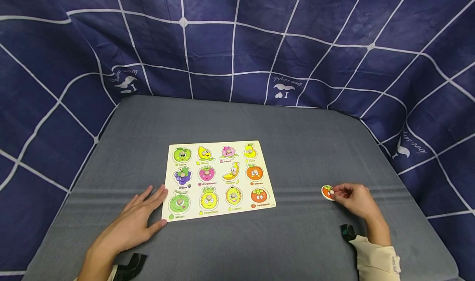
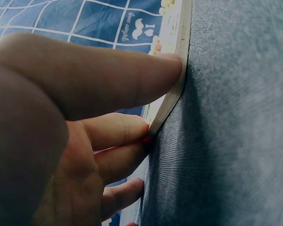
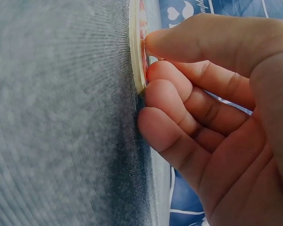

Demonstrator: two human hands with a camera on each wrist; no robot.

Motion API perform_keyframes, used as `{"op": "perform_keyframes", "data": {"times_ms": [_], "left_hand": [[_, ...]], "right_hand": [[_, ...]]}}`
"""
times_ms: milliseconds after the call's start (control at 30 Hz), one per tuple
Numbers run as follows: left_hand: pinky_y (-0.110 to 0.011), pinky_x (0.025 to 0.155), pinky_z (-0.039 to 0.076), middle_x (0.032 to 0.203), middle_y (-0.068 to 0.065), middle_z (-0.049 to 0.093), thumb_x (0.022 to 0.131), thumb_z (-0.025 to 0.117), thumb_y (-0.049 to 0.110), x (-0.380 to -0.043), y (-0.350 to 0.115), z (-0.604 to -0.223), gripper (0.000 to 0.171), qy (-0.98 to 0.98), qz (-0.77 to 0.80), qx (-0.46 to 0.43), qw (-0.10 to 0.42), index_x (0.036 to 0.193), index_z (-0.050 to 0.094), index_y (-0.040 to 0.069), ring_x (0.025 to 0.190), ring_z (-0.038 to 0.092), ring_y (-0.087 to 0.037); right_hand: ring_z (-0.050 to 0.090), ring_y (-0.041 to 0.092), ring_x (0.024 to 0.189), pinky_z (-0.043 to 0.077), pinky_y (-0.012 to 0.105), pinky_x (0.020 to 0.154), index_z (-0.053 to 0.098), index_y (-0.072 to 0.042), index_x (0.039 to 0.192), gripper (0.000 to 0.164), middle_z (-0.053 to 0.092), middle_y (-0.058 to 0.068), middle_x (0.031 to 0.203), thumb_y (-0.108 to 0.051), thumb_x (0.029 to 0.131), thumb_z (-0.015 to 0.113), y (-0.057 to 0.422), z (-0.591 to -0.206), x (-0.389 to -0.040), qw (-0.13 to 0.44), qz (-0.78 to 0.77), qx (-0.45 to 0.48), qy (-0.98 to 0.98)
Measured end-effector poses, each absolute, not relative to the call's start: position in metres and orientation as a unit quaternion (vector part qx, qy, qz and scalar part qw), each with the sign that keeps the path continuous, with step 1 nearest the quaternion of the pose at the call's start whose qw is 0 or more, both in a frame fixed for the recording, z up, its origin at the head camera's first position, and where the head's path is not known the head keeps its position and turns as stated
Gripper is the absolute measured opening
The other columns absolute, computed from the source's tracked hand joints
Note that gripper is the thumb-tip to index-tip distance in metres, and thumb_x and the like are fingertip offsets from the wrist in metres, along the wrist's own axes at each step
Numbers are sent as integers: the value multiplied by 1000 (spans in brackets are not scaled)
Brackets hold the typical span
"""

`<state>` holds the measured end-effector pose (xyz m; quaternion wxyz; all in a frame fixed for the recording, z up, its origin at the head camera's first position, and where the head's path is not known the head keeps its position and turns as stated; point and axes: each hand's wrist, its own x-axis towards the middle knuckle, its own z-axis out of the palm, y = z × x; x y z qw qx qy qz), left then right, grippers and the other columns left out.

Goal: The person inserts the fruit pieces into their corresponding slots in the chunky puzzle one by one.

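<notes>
A cream wooden fruit puzzle board (image 1: 219,182) lies on the grey cloth, its fruit pieces in rows with small knobs. The persimmon spot (image 1: 259,195) at its lower right shows a printed picture without a knob. My left hand (image 1: 130,227) rests at the board's left side, fingers spread; thumb and fingertips touch its edge, seen close in the left wrist view. Off to the right, my right hand (image 1: 354,198) pinches the knob of a round red-orange persimmon puzzle piece (image 1: 326,193). In the right wrist view the piece's pale rim (image 3: 137,56) lies against the cloth.
Grey cloth (image 1: 297,149) covers the table. Behind it and along both sides hangs a dark blue curtain (image 1: 211,46) with white grid lines. Black straps sit at both wrists, the right one (image 1: 348,232) beside a cream sleeve (image 1: 376,258).
</notes>
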<state>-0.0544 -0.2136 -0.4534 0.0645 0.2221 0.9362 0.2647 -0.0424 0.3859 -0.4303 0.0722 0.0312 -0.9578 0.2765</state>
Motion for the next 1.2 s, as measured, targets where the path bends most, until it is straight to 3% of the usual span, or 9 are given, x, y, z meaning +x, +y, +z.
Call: {"op": "perform_keyframes", "data": {"times_ms": [1200], "left_hand": [[-71, 105, 20, 152, -19, 39, 83, 79, 26, -55, -215, -453, 78, 934, 271, 224, 65, 147, 43, -2, 139, 27, -51]], "right_hand": [[56, -3, 58, 46, 15, 50, 73, 0, 81, 7, 66, -4, 67, 3, 78, 77, 354, -415, -54, 74, 284, 71, -953]]}}
